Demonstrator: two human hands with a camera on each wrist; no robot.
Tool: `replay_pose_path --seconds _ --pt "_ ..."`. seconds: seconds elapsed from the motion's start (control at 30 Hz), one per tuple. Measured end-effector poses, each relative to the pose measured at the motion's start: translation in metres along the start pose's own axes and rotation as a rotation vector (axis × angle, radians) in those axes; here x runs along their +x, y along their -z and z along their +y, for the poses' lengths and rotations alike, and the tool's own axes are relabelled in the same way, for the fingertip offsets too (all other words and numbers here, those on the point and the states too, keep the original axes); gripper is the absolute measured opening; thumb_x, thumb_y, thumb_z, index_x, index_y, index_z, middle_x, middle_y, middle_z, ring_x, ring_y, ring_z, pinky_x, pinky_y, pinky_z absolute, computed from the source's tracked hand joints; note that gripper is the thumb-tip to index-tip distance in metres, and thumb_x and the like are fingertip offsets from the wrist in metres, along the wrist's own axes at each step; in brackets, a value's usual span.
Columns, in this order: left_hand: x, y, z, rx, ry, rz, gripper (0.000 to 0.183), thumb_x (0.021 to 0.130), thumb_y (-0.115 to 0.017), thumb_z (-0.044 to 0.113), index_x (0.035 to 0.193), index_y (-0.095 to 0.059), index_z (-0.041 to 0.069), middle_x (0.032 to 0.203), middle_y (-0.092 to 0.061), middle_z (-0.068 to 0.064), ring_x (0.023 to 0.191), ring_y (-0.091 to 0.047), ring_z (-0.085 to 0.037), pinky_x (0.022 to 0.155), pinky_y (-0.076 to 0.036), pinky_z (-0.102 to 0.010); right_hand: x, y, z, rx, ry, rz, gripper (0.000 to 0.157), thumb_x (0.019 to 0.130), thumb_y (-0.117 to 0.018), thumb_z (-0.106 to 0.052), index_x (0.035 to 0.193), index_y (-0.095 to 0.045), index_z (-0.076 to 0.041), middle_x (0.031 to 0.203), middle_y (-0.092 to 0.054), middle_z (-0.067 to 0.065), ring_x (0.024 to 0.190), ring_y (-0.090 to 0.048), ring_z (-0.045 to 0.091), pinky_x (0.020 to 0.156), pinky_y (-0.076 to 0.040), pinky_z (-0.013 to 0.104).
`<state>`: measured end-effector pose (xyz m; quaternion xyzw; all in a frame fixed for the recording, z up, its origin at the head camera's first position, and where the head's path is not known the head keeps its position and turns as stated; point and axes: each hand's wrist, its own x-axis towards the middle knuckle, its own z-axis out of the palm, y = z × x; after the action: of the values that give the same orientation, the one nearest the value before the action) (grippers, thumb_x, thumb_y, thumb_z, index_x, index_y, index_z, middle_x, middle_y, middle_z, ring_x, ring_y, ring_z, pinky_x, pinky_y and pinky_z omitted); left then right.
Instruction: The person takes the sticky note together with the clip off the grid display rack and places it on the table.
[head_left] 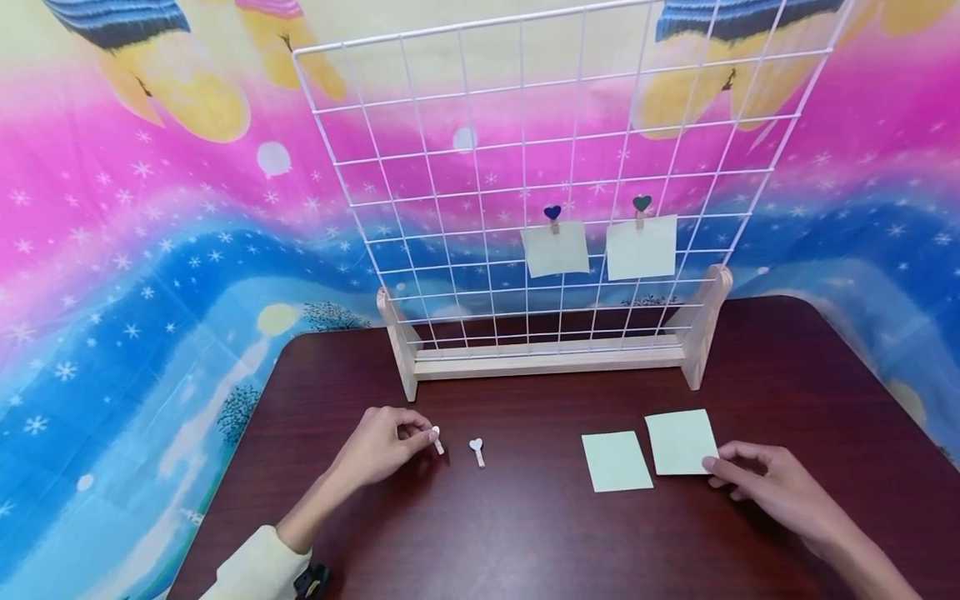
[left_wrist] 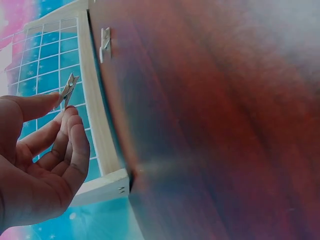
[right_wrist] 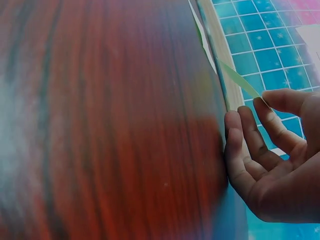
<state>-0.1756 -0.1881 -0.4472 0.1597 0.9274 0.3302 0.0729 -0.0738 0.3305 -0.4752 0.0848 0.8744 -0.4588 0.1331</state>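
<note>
My left hand pinches a small wooden clothespin with a white heart between thumb and fingertip, just over the table. A second heart clothespin lies on the table to its right. On the right side, my right hand pinches the lower right corner of a pale green paper square between thumb and forefinger. In the right wrist view that sheet appears nearly edge-on, lifted at the held corner. Another pale green paper square lies flat to its left.
A white wire grid stands in a wooden base at the back of the dark red table. Two paper squares hang on it from clothespins, one with a blue heart, one with a green heart. A patterned cloth hangs behind.
</note>
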Motion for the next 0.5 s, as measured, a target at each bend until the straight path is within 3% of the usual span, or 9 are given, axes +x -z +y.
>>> replay_pose_path --seconds 0.27,0.5 --pt "-0.006 -0.008 -0.007 -0.024 -0.006 -0.037 0.01 0.099 -0.078 0.022 0.091 -0.082 0.017 0.076 -0.076 0.003 0.063 -0.062 -0.005 0.061 -0.049 -0.019 0.001 0.004 0.004 0.0 0.005 -0.106 0.035 0.109 -0.063 -0.036 0.117 -0.07 -0.002 0.088 -0.071 0.003 0.072 -0.063 0.014 0.065 -0.056 0.029" --pt "-0.009 -0.014 -0.009 0.003 -0.017 -0.056 0.011 0.098 -0.078 0.024 0.089 -0.082 0.019 0.07 -0.07 0.009 0.059 -0.058 -0.002 0.06 -0.048 -0.019 0.0 0.006 0.004 -0.087 -0.018 -0.097 0.036 0.108 -0.064 -0.04 0.115 -0.072 -0.006 0.081 -0.066 0.003 0.067 -0.059 0.015 0.06 -0.049 0.029"
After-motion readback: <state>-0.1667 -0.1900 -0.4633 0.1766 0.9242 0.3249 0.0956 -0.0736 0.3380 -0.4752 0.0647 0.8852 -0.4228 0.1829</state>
